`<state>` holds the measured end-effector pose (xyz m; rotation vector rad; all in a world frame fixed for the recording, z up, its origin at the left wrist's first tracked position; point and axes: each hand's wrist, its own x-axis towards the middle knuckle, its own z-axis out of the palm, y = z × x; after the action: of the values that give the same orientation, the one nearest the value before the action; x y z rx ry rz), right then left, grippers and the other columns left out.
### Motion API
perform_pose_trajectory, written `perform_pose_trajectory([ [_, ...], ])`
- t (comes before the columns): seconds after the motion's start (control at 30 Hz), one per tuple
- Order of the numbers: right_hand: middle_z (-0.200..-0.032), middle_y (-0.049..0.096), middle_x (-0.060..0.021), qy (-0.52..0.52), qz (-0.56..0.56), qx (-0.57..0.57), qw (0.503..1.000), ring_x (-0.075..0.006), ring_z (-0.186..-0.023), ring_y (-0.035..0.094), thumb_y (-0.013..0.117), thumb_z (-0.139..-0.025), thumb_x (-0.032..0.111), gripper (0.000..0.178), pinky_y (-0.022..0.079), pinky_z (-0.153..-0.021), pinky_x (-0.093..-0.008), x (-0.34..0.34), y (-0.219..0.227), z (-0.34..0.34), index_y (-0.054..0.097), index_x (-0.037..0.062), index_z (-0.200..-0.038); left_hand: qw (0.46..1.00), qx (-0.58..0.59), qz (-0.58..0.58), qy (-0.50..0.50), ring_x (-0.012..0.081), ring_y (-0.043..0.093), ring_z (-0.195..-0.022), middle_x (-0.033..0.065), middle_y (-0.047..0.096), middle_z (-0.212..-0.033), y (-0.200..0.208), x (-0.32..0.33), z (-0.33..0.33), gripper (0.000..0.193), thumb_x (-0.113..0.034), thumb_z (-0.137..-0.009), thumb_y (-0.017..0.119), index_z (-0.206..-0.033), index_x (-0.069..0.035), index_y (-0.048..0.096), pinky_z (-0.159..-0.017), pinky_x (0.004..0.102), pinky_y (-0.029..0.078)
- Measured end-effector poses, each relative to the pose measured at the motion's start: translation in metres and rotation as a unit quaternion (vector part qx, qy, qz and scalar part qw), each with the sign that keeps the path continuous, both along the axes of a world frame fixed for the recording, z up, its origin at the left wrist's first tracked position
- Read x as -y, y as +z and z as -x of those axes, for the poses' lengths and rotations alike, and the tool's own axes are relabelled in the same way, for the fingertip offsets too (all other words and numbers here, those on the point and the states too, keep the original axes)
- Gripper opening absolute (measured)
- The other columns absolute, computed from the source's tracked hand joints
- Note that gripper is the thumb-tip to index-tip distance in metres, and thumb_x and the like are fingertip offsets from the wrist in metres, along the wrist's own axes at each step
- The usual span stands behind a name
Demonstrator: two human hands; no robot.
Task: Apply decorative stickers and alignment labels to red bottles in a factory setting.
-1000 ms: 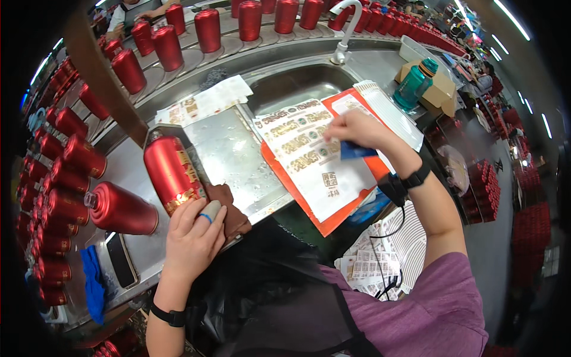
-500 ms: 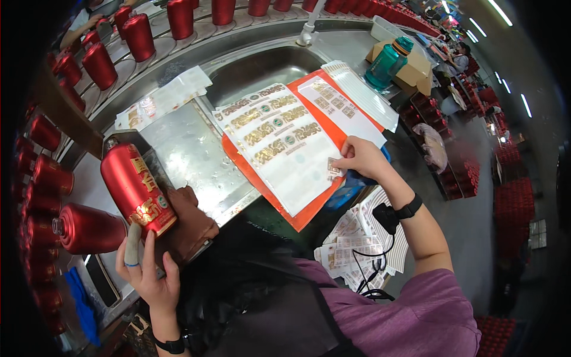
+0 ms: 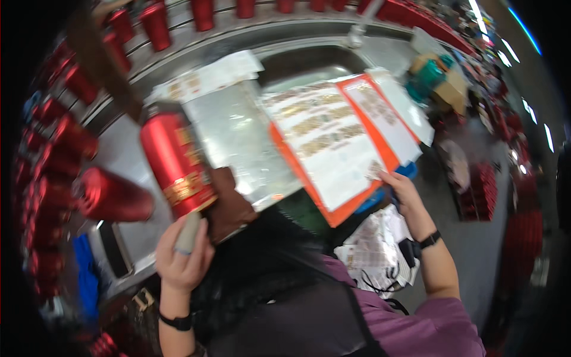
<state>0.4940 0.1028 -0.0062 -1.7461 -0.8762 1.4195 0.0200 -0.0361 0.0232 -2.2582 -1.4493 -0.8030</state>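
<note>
A red bottle with gold decoration lies tilted on a rest covered with brown cloth. At its lower end is my left hand, a pale finger cot on one bent finger; blur hides whether the fingers grip the bottle or only touch it. My right hand pinches a small brown-gold label at the right edge of a white label sheet printed with gold rows. That sheet lies on an orange board, beside a narrower label sheet.
Another red bottle lies at left, above a phone and blue cloth. Behind the boards is a metal sink. A teal water bottle and carton stand far right. Red bottles line the conveyor.
The whole view has shifted and blurred. My left fingers have moved along the bottle's lower end. My right hand has drawn slightly outward at the sheet's edge with the label.
</note>
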Motion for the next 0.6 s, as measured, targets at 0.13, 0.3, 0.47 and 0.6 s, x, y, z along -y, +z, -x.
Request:
perform_pose_trajectory([
  [0.13,-0.070,0.063,0.0005,0.006,0.015,-0.050,0.999,-0.0073,-0.049,0.052,0.072,-0.088,0.019,0.015,0.038,-0.044,-0.0207,0.002,-0.001,-0.010,0.067,0.0049,-0.086,0.999,0.050,-0.015,0.009,0.0324,0.066,-0.100,0.0138,0.068,-0.108,0.001,0.003,0.002,0.029,0.000,-0.076,0.069,-0.105,0.001,0.072,-0.082,0.0388,0.058],
  [0.3,-0.072,0.065,-0.0004,0.026,0.033,0.056,0.998,-0.0073,-0.052,0.053,0.070,-0.089,0.018,0.016,0.039,-0.048,-0.0192,0.004,0.013,-0.032,0.068,0.0026,-0.085,0.997,0.081,-0.013,0.013,0.0340,0.066,-0.098,0.0145,0.068,-0.109,0.002,0.003,0.003,0.030,0.002,-0.075,0.068,-0.105,0.001,0.071,-0.082,0.0402,0.058],
  [0.47,-0.082,0.067,-0.0003,0.086,-0.159,0.248,0.952,-0.0044,-0.073,0.058,0.066,-0.092,0.010,0.012,0.043,-0.067,-0.0180,-0.001,0.054,-0.004,0.068,-0.0018,-0.090,0.999,0.051,-0.019,0.000,0.0272,0.063,-0.098,0.0066,0.068,-0.108,0.006,-0.004,0.006,0.039,-0.002,-0.068,0.071,-0.106,-0.006,0.074,-0.075,0.0377,0.057],
  [0.6,-0.080,0.066,0.0000,0.174,-0.237,0.234,0.927,-0.0048,-0.069,0.056,0.068,-0.091,0.010,0.015,0.042,-0.064,-0.0187,-0.015,0.087,0.060,0.070,-0.0035,-0.096,0.999,0.039,0.009,0.001,0.0254,0.061,-0.098,0.0029,0.067,-0.110,0.014,-0.008,0.006,0.039,-0.004,-0.068,0.072,-0.106,-0.010,0.074,-0.075,0.0379,0.056],
])
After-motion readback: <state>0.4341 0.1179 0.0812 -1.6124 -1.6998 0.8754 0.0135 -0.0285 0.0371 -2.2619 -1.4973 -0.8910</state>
